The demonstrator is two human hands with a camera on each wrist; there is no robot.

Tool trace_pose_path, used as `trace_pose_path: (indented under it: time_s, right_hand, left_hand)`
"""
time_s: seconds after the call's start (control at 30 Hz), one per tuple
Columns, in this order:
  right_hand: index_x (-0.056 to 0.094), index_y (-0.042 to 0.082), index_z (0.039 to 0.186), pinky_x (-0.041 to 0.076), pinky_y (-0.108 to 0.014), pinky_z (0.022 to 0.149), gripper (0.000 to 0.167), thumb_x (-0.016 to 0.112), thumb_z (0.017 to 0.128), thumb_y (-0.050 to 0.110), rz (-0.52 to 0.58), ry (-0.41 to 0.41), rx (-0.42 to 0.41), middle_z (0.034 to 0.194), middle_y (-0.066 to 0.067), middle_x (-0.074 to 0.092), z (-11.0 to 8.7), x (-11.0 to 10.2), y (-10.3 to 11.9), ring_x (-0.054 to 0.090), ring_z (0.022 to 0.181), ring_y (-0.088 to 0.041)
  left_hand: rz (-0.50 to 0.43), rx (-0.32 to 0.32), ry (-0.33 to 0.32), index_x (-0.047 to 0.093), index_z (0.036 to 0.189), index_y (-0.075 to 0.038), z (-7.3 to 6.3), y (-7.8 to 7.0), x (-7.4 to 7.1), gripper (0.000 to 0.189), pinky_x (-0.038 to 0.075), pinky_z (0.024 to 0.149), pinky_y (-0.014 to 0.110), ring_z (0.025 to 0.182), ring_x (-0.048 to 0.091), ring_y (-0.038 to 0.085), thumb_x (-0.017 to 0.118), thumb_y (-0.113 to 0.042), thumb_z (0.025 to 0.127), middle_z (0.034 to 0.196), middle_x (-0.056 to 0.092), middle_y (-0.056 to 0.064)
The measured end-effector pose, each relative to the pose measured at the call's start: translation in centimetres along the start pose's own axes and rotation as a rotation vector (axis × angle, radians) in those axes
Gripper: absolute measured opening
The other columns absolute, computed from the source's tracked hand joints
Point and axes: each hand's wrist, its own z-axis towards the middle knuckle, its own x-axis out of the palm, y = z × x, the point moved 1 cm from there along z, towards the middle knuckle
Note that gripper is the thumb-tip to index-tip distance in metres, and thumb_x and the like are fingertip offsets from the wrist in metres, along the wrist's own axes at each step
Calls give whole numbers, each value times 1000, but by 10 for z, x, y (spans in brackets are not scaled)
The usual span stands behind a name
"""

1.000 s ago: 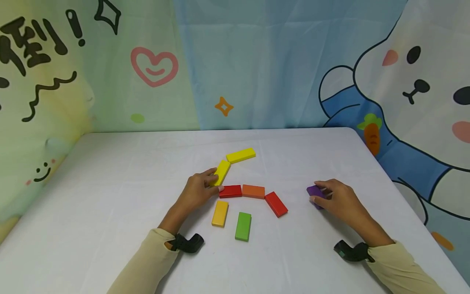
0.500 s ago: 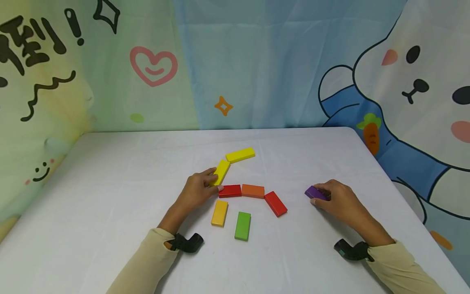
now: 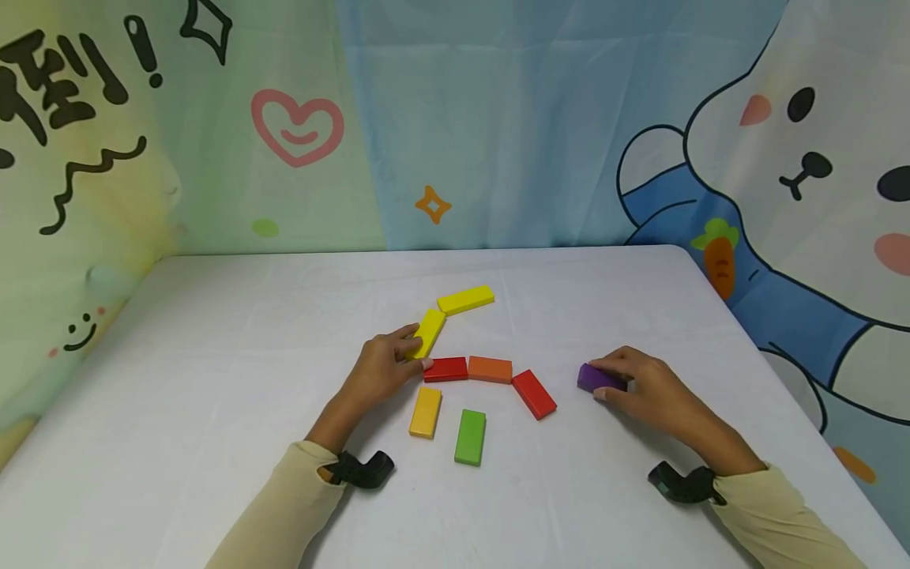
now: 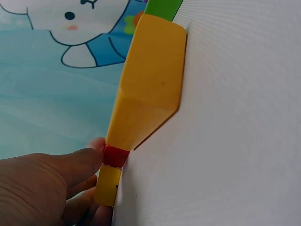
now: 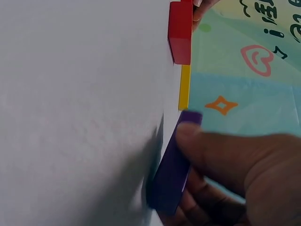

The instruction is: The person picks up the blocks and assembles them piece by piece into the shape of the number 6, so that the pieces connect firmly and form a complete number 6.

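In the head view, the right hand (image 3: 643, 387) pinches the purple block (image 3: 596, 378), well apart from the left hand (image 3: 380, 365), whose relaxed fingers touch a yellow block (image 3: 432, 329). Left wrist: the thumb reaches a red block (image 4: 115, 156). Right wrist: the purple block looks oblong and smooth.

Even light brightens the white tabletop (image 3: 213, 356), with soft shadows (image 5: 124, 186); wrist views look dimmer.

ok, three blocks (image 3: 490, 370) sit between a near pair (image 3: 470, 437) and far pair (image 3: 465, 300) on the table (image 3: 235, 356), lone block (image 3: 596, 377) off right
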Motion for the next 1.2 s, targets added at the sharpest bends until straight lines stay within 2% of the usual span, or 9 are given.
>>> trace_pose_path:
  time_s: [0.27, 0.6, 0.87, 1.2]
  right_hand:
    - [69, 6, 120, 54, -47, 84, 44, 81, 78, 6, 9, 10, -168, 112, -10, 60, 1, 3, 6, 59, 104, -32]
    - [70, 6, 117, 54, -42, 84, 42, 82, 77, 4, 50, 44, -313, 111, -3, 61, 5, 5, 15, 59, 104, -25]
    - [70, 9, 118, 54, -32, 84, 43, 82, 77, 4, 70, 97, -365, 113, 3, 60, 6, 8, 22, 58, 106, -18]
    - [68, 12, 122, 52, -34, 89, 42, 78, 82, 7, 100, 238, -393, 118, 2, 58, 4, 8, 41, 56, 108, -18]
  left_hand:
    - [7, -13, 2, 60, 132, -4, 0, 0, 1, 48, 35, 107, 42, 137, 39, 25, 74, -20, 89, 144, 50, 3]
    - [1, -14, 0, 59, 132, -4, 0, 0, 1, 48, 36, 107, 41, 137, 38, 25, 74, -19, 89, 144, 50, 2]
    - [8, -8, -5, 60, 131, -4, 2, 1, 2, 47, 38, 106, 40, 136, 39, 25, 74, -19, 88, 143, 50, 3]
    - [3, -12, -5, 60, 131, -3, 1, 1, 2, 48, 37, 107, 41, 136, 39, 25, 74, -19, 88, 143, 50, 2]
